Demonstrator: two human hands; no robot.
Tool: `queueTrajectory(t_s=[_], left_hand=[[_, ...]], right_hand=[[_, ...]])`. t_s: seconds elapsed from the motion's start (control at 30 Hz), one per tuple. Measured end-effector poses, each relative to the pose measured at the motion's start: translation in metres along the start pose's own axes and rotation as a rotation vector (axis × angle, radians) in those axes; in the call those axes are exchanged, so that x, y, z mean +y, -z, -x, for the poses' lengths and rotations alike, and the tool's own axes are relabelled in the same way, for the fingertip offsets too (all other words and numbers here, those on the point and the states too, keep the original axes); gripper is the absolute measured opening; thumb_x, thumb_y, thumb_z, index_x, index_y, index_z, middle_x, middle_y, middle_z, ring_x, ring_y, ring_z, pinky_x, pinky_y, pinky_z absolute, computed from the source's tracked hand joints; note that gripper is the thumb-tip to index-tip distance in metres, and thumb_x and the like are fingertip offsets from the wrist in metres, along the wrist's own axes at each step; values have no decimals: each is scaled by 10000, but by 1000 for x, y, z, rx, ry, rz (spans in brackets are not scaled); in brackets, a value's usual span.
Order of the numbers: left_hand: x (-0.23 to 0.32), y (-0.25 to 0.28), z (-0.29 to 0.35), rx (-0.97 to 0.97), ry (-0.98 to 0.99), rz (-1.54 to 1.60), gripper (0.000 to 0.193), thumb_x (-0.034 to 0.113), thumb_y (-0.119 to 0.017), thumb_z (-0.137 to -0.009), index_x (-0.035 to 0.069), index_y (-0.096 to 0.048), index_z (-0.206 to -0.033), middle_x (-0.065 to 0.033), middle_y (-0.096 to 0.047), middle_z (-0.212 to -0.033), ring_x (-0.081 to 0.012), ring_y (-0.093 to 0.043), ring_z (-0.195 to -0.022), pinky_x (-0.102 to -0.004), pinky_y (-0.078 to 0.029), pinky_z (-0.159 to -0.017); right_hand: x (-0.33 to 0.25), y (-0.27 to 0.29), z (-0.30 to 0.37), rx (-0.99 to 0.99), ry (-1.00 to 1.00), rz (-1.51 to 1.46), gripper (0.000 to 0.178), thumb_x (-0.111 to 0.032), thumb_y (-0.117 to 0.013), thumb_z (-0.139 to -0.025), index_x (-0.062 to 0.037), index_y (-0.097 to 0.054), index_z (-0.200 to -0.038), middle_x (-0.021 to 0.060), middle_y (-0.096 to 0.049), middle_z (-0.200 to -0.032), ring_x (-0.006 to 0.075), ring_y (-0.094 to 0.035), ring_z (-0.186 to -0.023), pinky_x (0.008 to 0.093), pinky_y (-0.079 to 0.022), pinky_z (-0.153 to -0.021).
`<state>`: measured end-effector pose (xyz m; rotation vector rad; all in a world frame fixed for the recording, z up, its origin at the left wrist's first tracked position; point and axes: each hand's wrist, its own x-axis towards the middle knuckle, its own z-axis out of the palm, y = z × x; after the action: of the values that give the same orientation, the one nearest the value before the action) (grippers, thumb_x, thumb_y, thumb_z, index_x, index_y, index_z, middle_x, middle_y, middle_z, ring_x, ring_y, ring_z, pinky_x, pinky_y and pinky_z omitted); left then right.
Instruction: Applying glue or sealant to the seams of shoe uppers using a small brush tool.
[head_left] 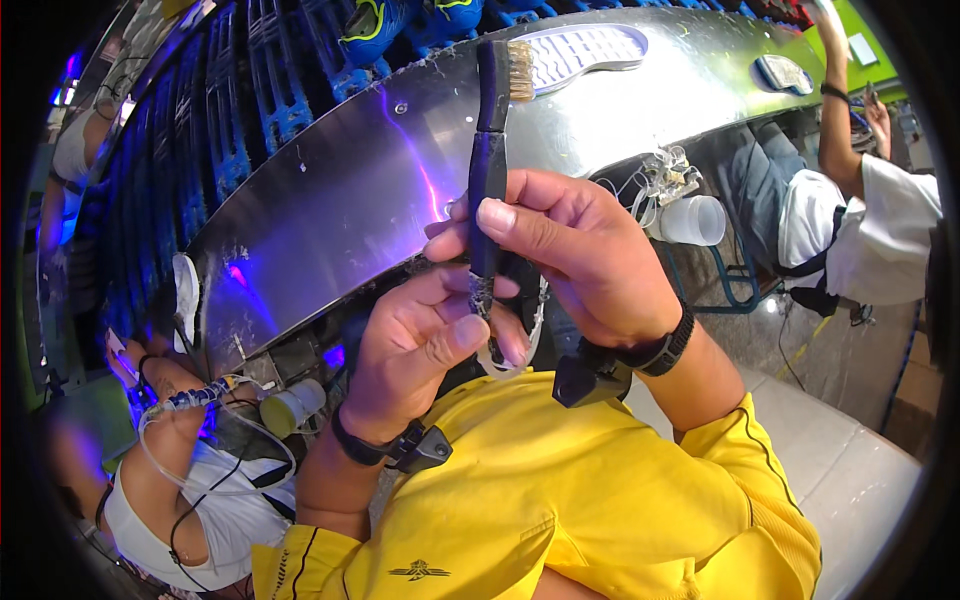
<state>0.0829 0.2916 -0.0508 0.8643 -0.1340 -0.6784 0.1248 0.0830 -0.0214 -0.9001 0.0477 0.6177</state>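
I hold a black-handled brush point(489, 160) upright in front of me, its pale brown bristles at the top pointing right. My right hand point(590, 245) is closed round the handle, thumb pressed on its side. Below it, my left hand point(410, 345) pinches the worn, grey-smeared lower end. A clear tube point(535, 340) curves beside that end and the left fingers; where it joins is hidden. Beyond the bristles, a white shoe sole point(600, 58) lies on the metal table point(360, 190).
Blue shoes point(372, 30) stand by the dark slatted rack point(225, 110) behind the table. Another sole point(783, 75) lies far right. A translucent cup point(692, 220) and tube fittings point(668, 175) hang at the near edge. People in white work left and right; a second container point(292, 408) is at left.
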Motion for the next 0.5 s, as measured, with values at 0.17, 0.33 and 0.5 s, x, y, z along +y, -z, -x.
queueTrajectory(t_s=[0.17, 0.33, 0.5], left_hand=[[1, -2, 2, 64, 28, -62, 376, 280, -600, -1120, -66, -631, -1265, -146, -750, -981, -234, -720, -953, -371, -550, -938], [4, -2, 3, 4, 62, 78, 398, 267, -544, -1140, -99, -617, -1278, -147, -724, -898, -257, -703, -932, -379, -538, -916], [3, -1, 5, -10, 80, 127, 443, 281, -494, -1151, -119, -600, -1307, -159, -710, -870, -281, -692, -915, -405, -529, -911]], right_hand=[[8, -2, -3, 47, 19, -49, 295, -226, -632, -1106, 60, -694, -1140, 142, -786, -1045, 155, -704, -677, 304, -587, -554], [0, 1, -1, 24, -29, -9, 394, -303, -527, -1133, 54, -680, -1204, 236, -772, -1183, 263, -751, -986, 405, -563, -962], [4, 5, -6, 7, 13, -8, 452, -314, -521, -1123, 86, -681, -1261, 258, -761, -1200, 312, -746, -1102, 434, -525, -1061]])
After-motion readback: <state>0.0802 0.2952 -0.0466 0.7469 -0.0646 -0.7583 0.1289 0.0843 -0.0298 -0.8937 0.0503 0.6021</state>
